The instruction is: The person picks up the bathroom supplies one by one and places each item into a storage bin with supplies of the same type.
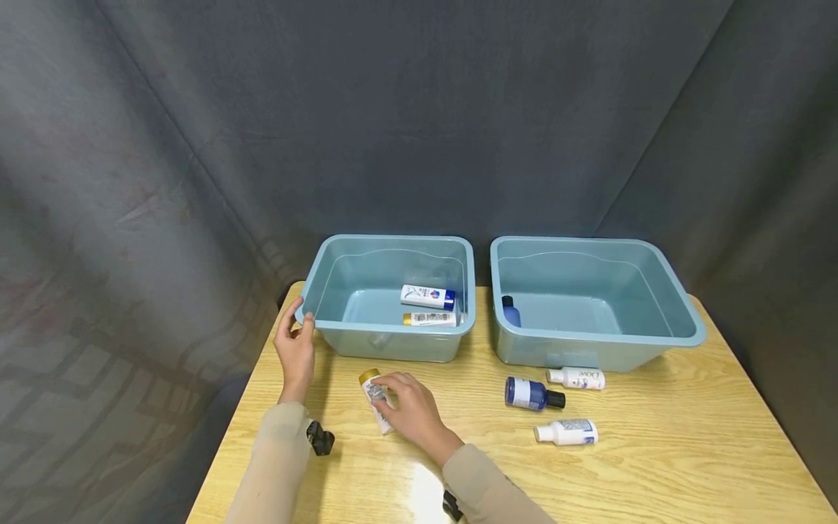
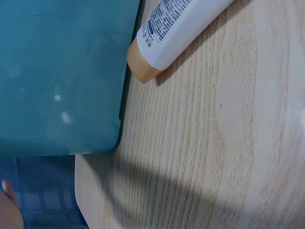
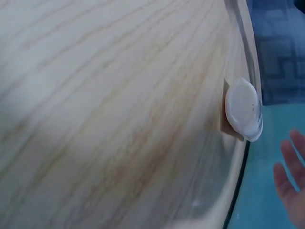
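My left hand (image 1: 297,353) is at the front left corner of the left blue-grey bin (image 1: 386,342), thumb and fingers lying against the rim with the fingers fairly straight. Below that bin, a white tube with a gold cap (image 1: 369,375) lies slantwise on the table. Over the tube reaches my right hand (image 1: 414,409), thumb and fingers spread around its sides without closing. In the right wrist view the fingers (image 3: 291,162) stand apart from the tube's white end (image 3: 243,107). The left wrist view shows the tube's printed back (image 2: 167,28) beside the bin wall.
Inside the left bin lie a white tube with a blue cap (image 1: 427,297) and another gold-capped tube (image 1: 428,319). The right bin (image 1: 583,353) holds a blue bottle (image 1: 512,314). Before it lie a Dove bottle (image 1: 577,378), a blue bottle (image 1: 527,393) and a white bottle (image 1: 568,432).
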A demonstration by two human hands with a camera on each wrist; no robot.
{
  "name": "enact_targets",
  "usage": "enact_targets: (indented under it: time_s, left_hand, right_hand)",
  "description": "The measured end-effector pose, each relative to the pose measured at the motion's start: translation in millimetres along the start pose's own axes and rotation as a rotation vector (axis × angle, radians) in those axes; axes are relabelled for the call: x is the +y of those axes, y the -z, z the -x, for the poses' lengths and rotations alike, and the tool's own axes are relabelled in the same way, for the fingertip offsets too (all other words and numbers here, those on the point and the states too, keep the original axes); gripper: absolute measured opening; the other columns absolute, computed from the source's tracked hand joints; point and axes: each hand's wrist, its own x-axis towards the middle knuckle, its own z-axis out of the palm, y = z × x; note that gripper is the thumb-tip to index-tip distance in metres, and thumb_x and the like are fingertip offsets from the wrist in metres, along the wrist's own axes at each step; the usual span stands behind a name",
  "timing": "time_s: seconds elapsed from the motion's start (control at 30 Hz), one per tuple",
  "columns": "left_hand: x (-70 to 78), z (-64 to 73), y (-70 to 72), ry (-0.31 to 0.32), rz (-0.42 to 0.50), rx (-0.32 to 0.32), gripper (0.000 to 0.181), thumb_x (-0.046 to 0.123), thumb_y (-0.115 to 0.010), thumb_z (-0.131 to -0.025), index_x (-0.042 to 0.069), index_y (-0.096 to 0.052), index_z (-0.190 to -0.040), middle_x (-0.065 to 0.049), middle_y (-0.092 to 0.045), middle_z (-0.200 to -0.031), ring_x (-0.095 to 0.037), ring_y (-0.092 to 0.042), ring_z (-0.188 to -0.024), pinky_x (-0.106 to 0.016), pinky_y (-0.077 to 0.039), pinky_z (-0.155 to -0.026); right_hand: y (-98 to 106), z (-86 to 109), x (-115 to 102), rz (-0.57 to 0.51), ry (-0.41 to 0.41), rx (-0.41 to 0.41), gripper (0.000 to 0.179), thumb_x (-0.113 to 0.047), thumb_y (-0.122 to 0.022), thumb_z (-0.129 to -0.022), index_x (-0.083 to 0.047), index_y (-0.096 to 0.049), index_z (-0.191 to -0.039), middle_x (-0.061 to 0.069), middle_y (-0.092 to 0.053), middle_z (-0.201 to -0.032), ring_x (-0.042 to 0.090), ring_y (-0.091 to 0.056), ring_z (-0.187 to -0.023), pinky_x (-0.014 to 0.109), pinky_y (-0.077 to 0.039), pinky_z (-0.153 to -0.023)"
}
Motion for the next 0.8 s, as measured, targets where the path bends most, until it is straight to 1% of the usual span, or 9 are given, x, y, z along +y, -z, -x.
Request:
enact_targets:
  time_s: [0.23, 0.37, 0.47, 0.7, 0.8]
  left_hand:
    - [-1.2, -0.4, 0.2, -0.011, 0.019, -0.005, 0.039, 0.006, -0.056, -0.099, -0.001, -0.056, -0.138, -0.018, -0.052, -0.135, -0.011, -0.047, -0.098, -0.023, -0.037, -0.075]
    - [-1.6, -0.4, 0.1, -0.022, 0.019, -0.002, 0.039, 0.005, -0.056, -0.098, -0.002, -0.056, -0.137, -0.019, -0.053, -0.135, -0.012, -0.048, -0.102, -0.023, -0.037, -0.078]
    - [-1.9, -0.1, 0.3, -0.025, 0.021, -0.001, 0.039, 0.005, -0.056, -0.098, -0.002, -0.056, -0.137, -0.02, -0.053, -0.135, -0.011, -0.048, -0.101, -0.024, -0.036, -0.078]
    - [-1.7, 0.5, 0.1, -0.024, 0.019, 0.002, 0.039, 0.006, -0.056, -0.098, -0.002, -0.056, -0.137, -0.021, -0.054, -0.133, -0.008, -0.048, -0.097, -0.023, -0.036, -0.077]
    - [-1.6, 0.5, 0.0, -0.022, 0.016, 0.001, 0.039, 0.006, -0.056, -0.098, -0.002, -0.056, -0.137, -0.021, -0.054, -0.132, -0.008, -0.048, -0.097, -0.023, -0.036, -0.077]
  right_hand:
    - [-8, -0.8, 0, 0.037, -0.005, 0.055, 0.037, -0.027, -0.076, -0.088, -0.018, -0.069, -0.123, -0.003, -0.066, -0.123, 0.017, -0.06, -0.113, 0.037, -0.051, -0.091]
    - [-11, -1.5, 0, 0.043, -0.009, 0.093, 0.04, -0.025, -0.078, -0.086, -0.014, -0.068, -0.123, -0.001, -0.066, -0.123, 0.019, -0.06, -0.112, 0.038, -0.051, -0.09]
    - [-13, -2.2, 0, 0.037, -0.024, 0.109, 0.042, -0.024, -0.08, -0.085, -0.012, -0.068, -0.123, 0.0, -0.065, -0.123, 0.019, -0.059, -0.113, 0.039, -0.051, -0.09]
    - [-18, -3.3, 1, 0.037, -0.082, 0.098, 0.05, -0.027, -0.08, -0.083, -0.014, -0.065, -0.129, 0.001, -0.063, -0.126, 0.02, -0.057, -0.116, 0.04, -0.05, -0.092]
    - [-20, -3.9, 2, 0.041, -0.09, 0.089, 0.052, -0.028, -0.081, -0.083, -0.015, -0.064, -0.13, 0.001, -0.062, -0.128, 0.02, -0.057, -0.116, 0.039, -0.05, -0.092]
